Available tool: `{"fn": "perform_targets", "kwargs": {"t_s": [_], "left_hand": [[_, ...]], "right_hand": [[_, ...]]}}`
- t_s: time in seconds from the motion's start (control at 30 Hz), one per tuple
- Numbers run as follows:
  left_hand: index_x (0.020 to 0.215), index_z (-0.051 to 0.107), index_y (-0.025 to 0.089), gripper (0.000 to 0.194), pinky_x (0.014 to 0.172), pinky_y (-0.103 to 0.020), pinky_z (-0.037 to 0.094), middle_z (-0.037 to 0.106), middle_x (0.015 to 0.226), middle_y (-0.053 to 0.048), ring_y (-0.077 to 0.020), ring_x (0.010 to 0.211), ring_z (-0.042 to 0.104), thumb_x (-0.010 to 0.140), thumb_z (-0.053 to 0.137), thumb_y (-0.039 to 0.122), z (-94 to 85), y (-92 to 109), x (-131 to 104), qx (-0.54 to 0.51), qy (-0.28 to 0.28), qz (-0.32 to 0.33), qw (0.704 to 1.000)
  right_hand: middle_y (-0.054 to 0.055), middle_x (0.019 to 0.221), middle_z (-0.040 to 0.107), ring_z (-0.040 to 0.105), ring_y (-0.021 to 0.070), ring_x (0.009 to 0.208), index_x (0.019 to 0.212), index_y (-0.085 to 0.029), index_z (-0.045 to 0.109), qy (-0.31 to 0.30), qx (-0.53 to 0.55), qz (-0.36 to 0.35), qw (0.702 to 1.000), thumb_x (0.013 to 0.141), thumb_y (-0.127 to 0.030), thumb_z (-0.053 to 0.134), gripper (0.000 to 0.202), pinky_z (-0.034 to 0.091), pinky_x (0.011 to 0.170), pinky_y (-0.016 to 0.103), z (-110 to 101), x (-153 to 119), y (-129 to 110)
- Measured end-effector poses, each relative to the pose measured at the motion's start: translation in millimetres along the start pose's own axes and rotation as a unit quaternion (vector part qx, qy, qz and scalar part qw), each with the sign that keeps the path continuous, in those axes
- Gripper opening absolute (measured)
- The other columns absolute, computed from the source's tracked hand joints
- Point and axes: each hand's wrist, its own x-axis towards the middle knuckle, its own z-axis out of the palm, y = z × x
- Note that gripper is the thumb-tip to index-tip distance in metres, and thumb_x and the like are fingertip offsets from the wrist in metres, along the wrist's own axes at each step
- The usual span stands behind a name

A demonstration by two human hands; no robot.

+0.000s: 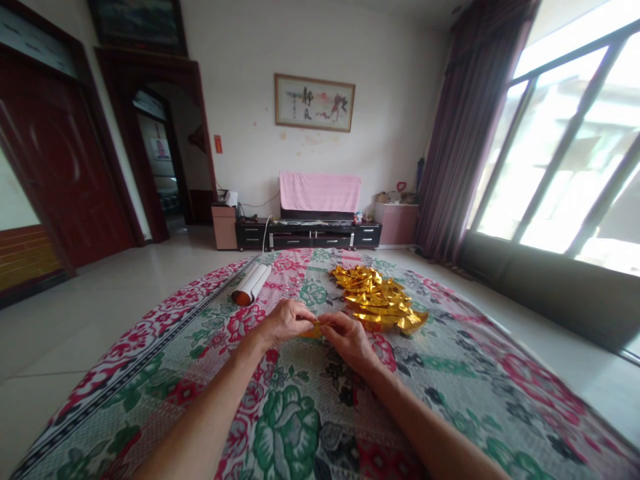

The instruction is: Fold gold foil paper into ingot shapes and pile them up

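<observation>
My left hand point(289, 321) and my right hand point(349, 339) meet over the middle of the flowered tablecloth point(287, 427). Both are closed, with thumbs and fingertips pinching a small piece of gold foil paper point(313, 331) between them. Most of that piece is hidden by the fingers, so its full shape cannot be made out. Just beyond my right hand lies a pile of folded gold foil pieces point(377, 297), shiny and pointed at the ends. To the left, farther off, a white roll point(253, 283) with an orange-brown inside lies on its side.
Past the table's far edge stands a low black cabinet point(313, 237). A pink cloth point(320, 192) covers a screen-like object on it. Purple curtains point(450, 133) and large windows are on the right. A dark red door point(60, 153) and a doorway are on the left.
</observation>
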Motion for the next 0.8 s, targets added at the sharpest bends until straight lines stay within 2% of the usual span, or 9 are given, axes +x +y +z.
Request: {"fn": "perform_targets", "kwargs": {"t_s": [0.2, 0.4, 0.57, 0.8], "left_hand": [[0.081, 0.072, 0.018, 0.021, 0.059, -0.018, 0.042, 0.067, 0.072, -0.002, -0.0139, 0.066, 0.059, 0.066, 0.058, 0.024, 3.9, -4.5, 0.1, -0.045, 0.012, -0.033, 0.998], [0.078, 0.073, 0.021, 0.020, 0.059, -0.018, 0.043, 0.068, 0.071, -0.002, -0.0139, 0.065, 0.060, 0.064, 0.060, 0.023, 3.0, -5.6, 0.1, -0.041, 0.020, -0.030, 0.999], [0.075, 0.074, 0.022, 0.018, 0.057, -0.018, 0.043, 0.069, 0.068, -0.001, -0.0135, 0.061, 0.059, 0.062, 0.061, 0.023, 2.0, -6.6, 0.1, -0.045, 0.015, -0.030, 0.998], [0.076, 0.074, 0.022, 0.019, 0.060, -0.020, 0.043, 0.071, 0.071, -0.001, -0.0154, 0.065, 0.061, 0.064, 0.059, 0.024, 3.9, -8.5, -1.2, -0.036, 0.003, -0.050, 0.998]], "right_hand": [[0.002, 0.076, 0.067, 0.059, 0.0132, 0.067, 0.084, -0.019, 0.068, 0.003, -0.023, 0.002, 1.000, 0.075, -0.029, 0.056, 0.018, 0.047, 0.061, 0.023, 0.2, 0.4, -0.5], [0.002, 0.073, 0.068, 0.059, 0.0136, 0.064, 0.082, -0.018, 0.069, -0.006, -0.046, 0.017, 0.999, 0.074, -0.028, 0.056, 0.018, 0.047, 0.060, 0.023, -0.1, 0.9, -2.0], [0.003, 0.074, 0.068, 0.059, 0.0141, 0.066, 0.084, -0.018, 0.070, -0.028, -0.067, 0.003, 0.997, 0.075, -0.030, 0.056, 0.020, 0.046, 0.059, 0.023, -2.1, 1.6, -1.7], [0.001, 0.069, 0.064, 0.054, 0.0103, 0.061, 0.085, -0.022, 0.071, -0.050, -0.174, -0.030, 0.983, 0.076, -0.027, 0.056, 0.018, 0.040, 0.055, 0.019, -5.6, 1.6, -5.7]]}}
